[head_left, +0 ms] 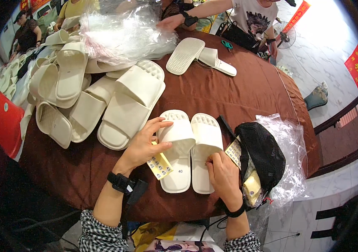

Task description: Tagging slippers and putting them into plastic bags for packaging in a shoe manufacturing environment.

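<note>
A pair of white slippers lies side by side before me, toes pointing away: the left slipper has a small printed mark on its insole, and the right slipper sits beside it. My left hand reaches over the left slipper's edge, with thumb and forefinger apart. A yellow sticker sheet is tucked under that hand's curled fingers and overlaps the slipper. On the right slipper's insole my right hand is closed, fingertips pressed together at the inner part. Whatever they pinch is hidden.
Several white slippers are heaped at left. Clear plastic bags lie behind them, where another person's hand reaches in. Two slippers and green scissors are farther back. A black mesh bag and another sticker sheet lie at right.
</note>
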The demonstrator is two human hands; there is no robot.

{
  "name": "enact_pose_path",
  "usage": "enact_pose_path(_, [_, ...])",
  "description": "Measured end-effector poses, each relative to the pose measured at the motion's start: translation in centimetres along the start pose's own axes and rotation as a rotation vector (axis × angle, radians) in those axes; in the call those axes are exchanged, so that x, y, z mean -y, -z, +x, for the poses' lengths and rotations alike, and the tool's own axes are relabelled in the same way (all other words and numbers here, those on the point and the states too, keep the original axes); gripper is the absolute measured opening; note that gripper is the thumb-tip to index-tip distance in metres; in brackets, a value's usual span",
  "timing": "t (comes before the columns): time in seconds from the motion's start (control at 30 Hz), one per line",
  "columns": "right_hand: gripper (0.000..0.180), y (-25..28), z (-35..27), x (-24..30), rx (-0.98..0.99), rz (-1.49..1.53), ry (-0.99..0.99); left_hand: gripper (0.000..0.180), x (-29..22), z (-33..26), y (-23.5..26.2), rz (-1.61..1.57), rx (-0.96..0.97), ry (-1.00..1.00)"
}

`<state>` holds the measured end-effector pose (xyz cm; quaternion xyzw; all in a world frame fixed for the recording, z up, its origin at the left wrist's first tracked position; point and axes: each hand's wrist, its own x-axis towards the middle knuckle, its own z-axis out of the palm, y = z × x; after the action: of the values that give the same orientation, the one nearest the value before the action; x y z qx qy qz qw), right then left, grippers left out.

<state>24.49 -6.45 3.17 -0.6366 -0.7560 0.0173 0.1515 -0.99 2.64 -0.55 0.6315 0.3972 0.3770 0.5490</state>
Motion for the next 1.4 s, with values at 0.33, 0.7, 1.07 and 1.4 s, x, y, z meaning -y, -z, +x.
enact_pose_path(0.33, [0.011,-0.4,0.2,-0.5,-0.029,0.003,0.038,0.058,-0.2,-0.1,-0.1,-0.015,-0.001,-0.027])
enact_pose_path(0.7, [0.011,0.0,0.2,-0.3,0.037,0.013,0.062,0.057,0.2,0.0,0.1,-0.010,0.010,-0.028])
enact_pose_path(1.07, [0.015,0.2,-0.5,0.0,-0.020,0.192,-0.004,0.057,0.3,-0.1,0.1,0.044,-0.002,-0.046])
enact_pose_path(1.4, [0.012,0.1,-0.5,-0.1,0.037,0.165,0.006,0.059,-0.5,-0.1,0.2,0.063,-0.014,0.001])
